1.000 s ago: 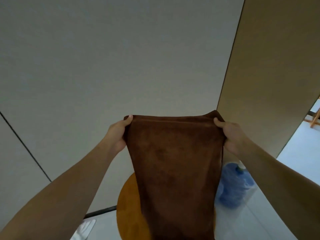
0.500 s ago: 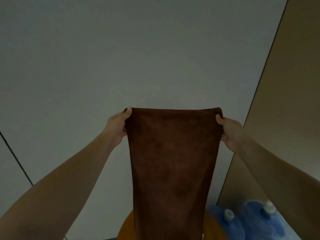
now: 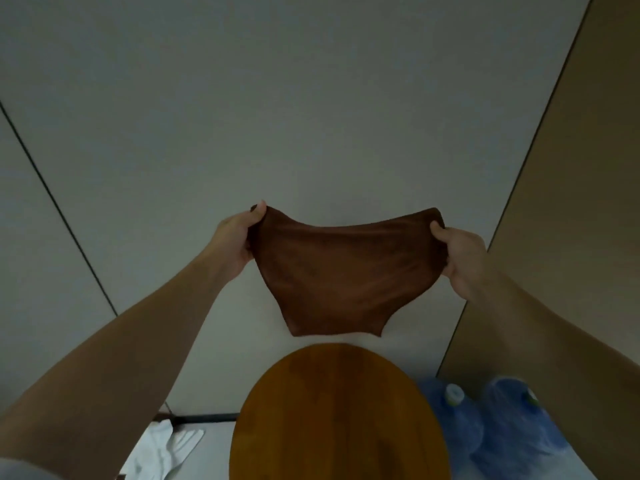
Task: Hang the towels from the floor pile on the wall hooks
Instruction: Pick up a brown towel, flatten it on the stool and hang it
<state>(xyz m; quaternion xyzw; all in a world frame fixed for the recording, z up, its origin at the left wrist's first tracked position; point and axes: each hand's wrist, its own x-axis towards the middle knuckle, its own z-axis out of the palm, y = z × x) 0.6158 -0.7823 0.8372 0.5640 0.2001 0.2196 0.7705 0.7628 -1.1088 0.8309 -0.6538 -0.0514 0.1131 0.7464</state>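
A brown towel point(image 3: 341, 271) is stretched out in front of the grey wall at chest height. My left hand point(image 3: 235, 239) pinches its upper left corner and my right hand point(image 3: 460, 258) grips its upper right corner. The top edge sags between the hands and the cloth hangs short, ending above the round table. No wall hook shows in this view. A white towel point(image 3: 162, 448) lies crumpled on the floor at the lower left.
A round wooden table point(image 3: 339, 417) stands right below the towel. Two blue water bottles point(image 3: 485, 420) sit on the floor to its right. A tan panel point(image 3: 571, 220) fills the right side, beside the grey wall point(image 3: 277, 98).
The towel has gone from hanging long and flat to a short, gathered shape with a sagging top edge. The view has tilted down, showing more of the table and floor.
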